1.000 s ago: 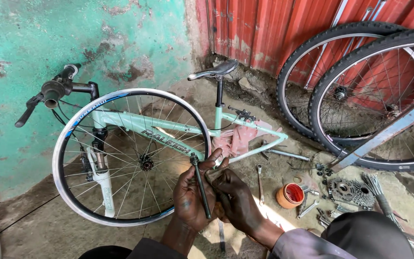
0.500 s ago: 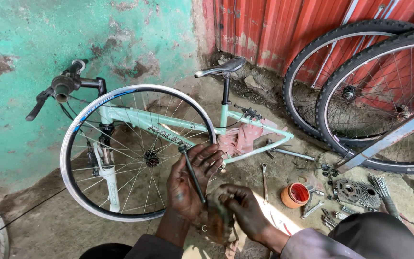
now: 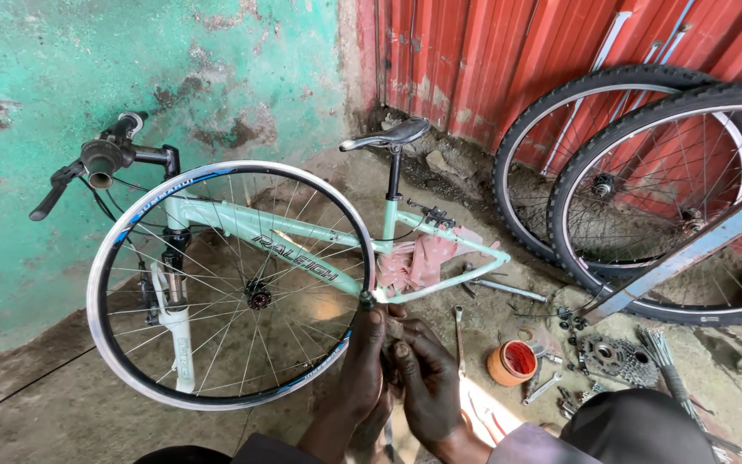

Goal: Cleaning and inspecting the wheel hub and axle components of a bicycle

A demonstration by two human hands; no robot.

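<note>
Nearest me, my left hand (image 3: 362,369) and right hand (image 3: 427,387) close together around a thin dark metal tool (image 3: 386,339), fingers curled on it, its tip at the rim of the bare silver-rimmed spoked bicycle wheel (image 3: 229,283). I judge the wheel light but springy; the rim is the stiff place to grip, since the spokes would flex (and the hub looks greasy). It stands upright on the concrete floor (image 3: 45,412) against the mint-green bicycle frame (image 3: 302,232). Beside it sits an orange plastic cup (image 3: 511,363) among loose parts; farther off, two tyred wheels (image 3: 646,198) lean on the red corrugated wall (image 3: 508,51)
</note>
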